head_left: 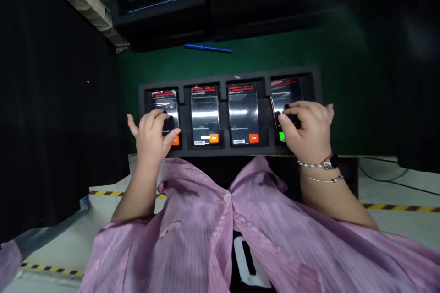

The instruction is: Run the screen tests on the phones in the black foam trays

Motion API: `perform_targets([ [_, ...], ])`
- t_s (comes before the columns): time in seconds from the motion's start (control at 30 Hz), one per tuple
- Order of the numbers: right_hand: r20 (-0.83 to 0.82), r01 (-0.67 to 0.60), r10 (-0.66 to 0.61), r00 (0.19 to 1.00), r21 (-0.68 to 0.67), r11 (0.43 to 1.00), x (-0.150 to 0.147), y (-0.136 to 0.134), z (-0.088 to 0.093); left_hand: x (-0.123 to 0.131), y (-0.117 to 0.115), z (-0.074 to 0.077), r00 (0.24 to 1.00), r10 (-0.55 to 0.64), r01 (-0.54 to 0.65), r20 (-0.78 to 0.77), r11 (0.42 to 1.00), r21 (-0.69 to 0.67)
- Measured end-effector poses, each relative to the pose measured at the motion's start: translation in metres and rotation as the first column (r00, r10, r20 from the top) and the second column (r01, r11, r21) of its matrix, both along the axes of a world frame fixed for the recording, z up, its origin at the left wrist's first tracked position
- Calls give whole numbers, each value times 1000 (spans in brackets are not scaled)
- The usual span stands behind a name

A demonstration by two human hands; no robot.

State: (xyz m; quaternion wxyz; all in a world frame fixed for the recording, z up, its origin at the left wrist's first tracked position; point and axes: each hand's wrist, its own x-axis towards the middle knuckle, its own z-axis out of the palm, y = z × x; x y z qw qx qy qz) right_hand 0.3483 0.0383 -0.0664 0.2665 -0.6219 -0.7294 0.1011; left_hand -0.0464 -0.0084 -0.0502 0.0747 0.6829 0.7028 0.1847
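A dark grey foam tray (202, 152) holds several smartphones in a row, screens lit with red text at the top. My left hand (151, 136) is over the leftmost phone (165, 97), fingers bent and thumb apart, covering its lower screen. My right hand (309, 126) hovers over or touches the rightmost phone (285, 91), with thumb and curled fingers slightly apart; that phone sits a little askew and shows a green button. Between my hands lie a second phone (205, 112) and a third phone (243, 112), each with an orange button and a white label.
On the green tabletop (165, 66), a blue pen (208, 48) lies behind the tray. Farther back stands another dark tray (161, 13) with a device in it. Black curtains (58, 100) hang at the sides. Cables (381, 178) run at the right, below table level.
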Motion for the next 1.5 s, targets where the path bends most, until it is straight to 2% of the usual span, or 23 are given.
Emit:
perform_targets([
  [0.07, 20, -17, 18, 1000, -20, 1000, 0, 1, 1, -1, 0, 1, 1000, 10, -10, 10, 1000, -10],
  [0.2, 12, -27, 27, 1000, -7, 1000, 1, 3, 4, -1, 1, 3, 999, 31, -32, 24, 998, 58],
  [0.57, -36, -72, 71, 997, -33, 997, 4, 7, 15, -7, 4, 5, 998, -36, 26, 61, 988, 151],
  [1.13, -168, -38, 46, 985, 47, 998, 11, 11, 9, -14, 10, -1, 983, 4, -50, 183, 967, 251],
  [1.3, -215, -51, 88, 973, 170, 984, 14, 7, 1, -11, 2, 1, 977, 8, -71, 213, 955, 288],
  [1.4, -210, -55, 92, 973, 177, 983, 14, 5, 3, -6, -7, 6, 992, -39, -2, 120, 944, 329],
  [1.5, -157, -69, 90, 983, 133, 989, 12, 1, 9, 11, -21, 8, 990, -134, 117, 46, 957, 266],
])
